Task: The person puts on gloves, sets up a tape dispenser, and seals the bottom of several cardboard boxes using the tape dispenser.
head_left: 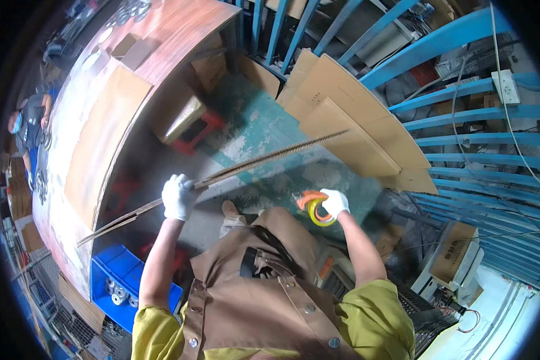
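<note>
My left hand (179, 198), in a white glove, is closed around flattened cardboard (270, 157). It is seen edge-on as a long thin brown strip, running from the table edge at lower left toward the upper right. In my white-gloved right hand (335, 204) is an orange tape dispenser (309, 198) with a yellow-rimmed roll, held to the right of my knees and apart from the cardboard. The fingers of my left hand are partly hidden behind its back.
A long table (180, 30) curves along the left, with a cardboard sheet (105, 144) on it. A blue bin (111, 264) holds metal parts. Flat cardboard sheets (354, 126) lean against a blue railing (486, 141). A red stool (201, 129) stands beneath the table. A person (33, 126) is at far left.
</note>
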`<state>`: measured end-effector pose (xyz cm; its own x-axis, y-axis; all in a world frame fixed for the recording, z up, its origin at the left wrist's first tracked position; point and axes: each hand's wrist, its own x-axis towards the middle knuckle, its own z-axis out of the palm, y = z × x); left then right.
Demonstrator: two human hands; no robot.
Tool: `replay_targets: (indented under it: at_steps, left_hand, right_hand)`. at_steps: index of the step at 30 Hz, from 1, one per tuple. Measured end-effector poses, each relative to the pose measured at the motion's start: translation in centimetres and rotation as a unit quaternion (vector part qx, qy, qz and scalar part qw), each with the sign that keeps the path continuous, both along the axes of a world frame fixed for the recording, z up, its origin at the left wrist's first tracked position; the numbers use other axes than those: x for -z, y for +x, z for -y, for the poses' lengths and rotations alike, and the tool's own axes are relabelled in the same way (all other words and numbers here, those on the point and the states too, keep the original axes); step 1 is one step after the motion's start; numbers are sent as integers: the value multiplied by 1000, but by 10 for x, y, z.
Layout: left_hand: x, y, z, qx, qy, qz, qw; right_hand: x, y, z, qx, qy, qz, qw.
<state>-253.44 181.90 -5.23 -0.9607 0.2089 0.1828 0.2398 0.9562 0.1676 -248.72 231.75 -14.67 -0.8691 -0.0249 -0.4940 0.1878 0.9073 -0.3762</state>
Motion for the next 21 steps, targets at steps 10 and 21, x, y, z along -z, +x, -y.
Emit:
replay_targets:
  at_steps: [10,21]
  left_hand:
    - [150,19,-42,54,-57,157,984]
    - [238,51,-34,-52,-2,199,979]
  right_hand:
    - [-25,2,48,-114,-116,-147,976]
    - [96,-15,154,-135,-60,-105,983]
